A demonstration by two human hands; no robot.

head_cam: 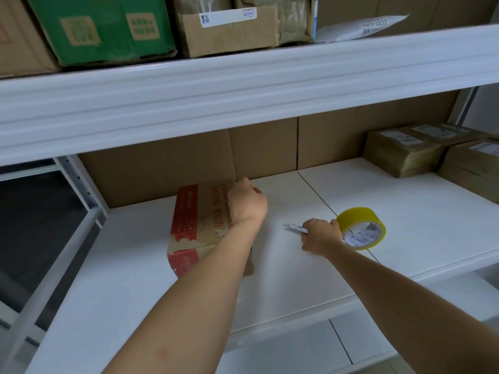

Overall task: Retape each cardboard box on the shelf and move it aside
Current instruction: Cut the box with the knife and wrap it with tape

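your left hand (247, 202) rests on the top far right corner of the red-printed cardboard box (199, 225), fingers curled over its edge and gripping it, and the box sits on the white shelf (135, 279) toward its left end, near the cardboard backing. your right hand (320, 236) is closed around a utility knife (295, 227) with the blade pointing left, just beside the yellow tape roll (361, 228) lying on the shelf. more taped boxes (405, 152) sit at the far right.
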